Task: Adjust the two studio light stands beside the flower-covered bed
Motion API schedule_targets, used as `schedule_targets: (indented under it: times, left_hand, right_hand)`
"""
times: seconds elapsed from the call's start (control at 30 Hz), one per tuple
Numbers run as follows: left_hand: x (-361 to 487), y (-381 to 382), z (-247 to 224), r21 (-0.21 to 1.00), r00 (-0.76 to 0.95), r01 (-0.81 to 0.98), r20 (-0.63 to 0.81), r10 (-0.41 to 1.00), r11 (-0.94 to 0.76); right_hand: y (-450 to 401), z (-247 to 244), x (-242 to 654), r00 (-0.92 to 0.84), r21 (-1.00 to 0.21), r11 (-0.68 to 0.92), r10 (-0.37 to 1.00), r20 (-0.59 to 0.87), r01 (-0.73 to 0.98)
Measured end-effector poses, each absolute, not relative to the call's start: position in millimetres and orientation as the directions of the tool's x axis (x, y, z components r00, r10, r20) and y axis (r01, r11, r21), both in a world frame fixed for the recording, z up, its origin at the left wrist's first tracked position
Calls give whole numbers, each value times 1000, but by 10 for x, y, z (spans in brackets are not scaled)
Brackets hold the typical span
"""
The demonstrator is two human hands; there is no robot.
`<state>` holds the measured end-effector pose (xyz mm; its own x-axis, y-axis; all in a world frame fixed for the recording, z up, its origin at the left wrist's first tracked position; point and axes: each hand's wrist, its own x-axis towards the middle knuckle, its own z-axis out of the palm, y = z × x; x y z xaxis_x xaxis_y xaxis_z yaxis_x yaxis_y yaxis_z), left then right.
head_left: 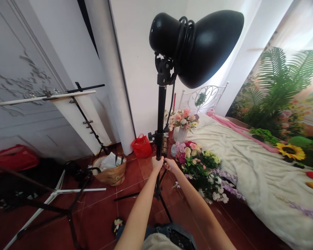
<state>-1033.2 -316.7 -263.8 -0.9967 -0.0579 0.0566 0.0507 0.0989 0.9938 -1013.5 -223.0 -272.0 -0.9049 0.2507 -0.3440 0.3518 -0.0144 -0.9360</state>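
Note:
In front of me stands a black light stand (161,107) with its pole upright. A black studio lamp (211,45) sits on top, its cord coiled round the housing and hanging down beside the pole. My left hand (157,163) is wrapped round the lower pole. Right beside it, my right hand (170,165) has its fingers closed at the right side of the pole, at a dark clamp or knob mostly hidden by the fingers. Higher up, a collar with a knob (151,136) joins the pole sections. The stand's legs (167,207) spread on the floor near my feet.
Artificial flowers (195,156) stand close on the right, beside a bed with a cream blanket (250,163). A red bag (142,146) and a wicker basket (112,172) sit on the tiled floor behind. Left are more stand legs (52,198) and a backdrop crossbar (75,93).

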Motion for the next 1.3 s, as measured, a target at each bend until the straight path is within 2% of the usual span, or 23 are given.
schedule_targets:
  times: [0.07,0.17,0.23,0.3,0.4,0.67,0.77,0.87,0.93,1.0,1.13,1.2,1.3]
  left_hand:
    - [-10332,-3170,-2654,992,-996,62,69,-61,108]
    - [-10333,-3170,-2673,990,-995,75,82,-58,120]
    - [-10335,-3169,-2685,989,-994,88,95,-56,122]
    - [-10338,-3167,-2694,988,-994,92,99,-56,122]
    - [-10339,-3162,-2698,989,-994,86,93,-60,122]
    - [-10330,-3134,-2677,990,-992,83,93,-86,117]
    - [-10328,-3126,-2670,989,-992,82,93,-86,122]
    - [-10321,-3122,-2666,988,-993,79,90,-76,133]
    - [-10316,-3119,-2664,988,-993,82,93,-78,135]
    - [-10312,-3116,-2661,988,-991,83,95,-92,128]
    - [-10307,-3114,-2644,989,-992,72,84,-92,132]
    - [-10300,-3118,-2632,988,-994,65,75,-74,137]
    - [-10282,-3123,-2618,990,-996,64,71,-58,123]
  right_hand:
    - [-2179,-2712,-10104,-907,-936,18,254,-334,350]
    - [-2115,-2738,-9931,-953,-957,239,290,-90,163]
    - [-2099,-2768,-9783,-971,-893,450,218,102,7]
    - [-2098,-2801,-9664,-980,-818,572,113,162,-69]
    - [-2090,-2848,-9586,-983,-781,614,45,177,-112]
    - [-1942,-2890,-9707,-971,-771,607,-7,237,-192]
    - [-1924,-2865,-9811,-988,-851,510,10,153,-126]
    - [-1895,-2797,-9959,-980,-952,255,-61,-190,169]
    - [-1847,-2732,-10064,-911,-919,165,-155,-382,358]
    - [-1789,-2667,-10149,-850,-882,154,-239,-470,445]
    - [-1745,-2620,-10194,-769,-830,168,-314,-556,532]
    - [-1765,-2652,-10143,-823,-847,235,-218,-525,478]
    - [-1809,-2722,-9996,-949,-849,448,-7,-315,279]
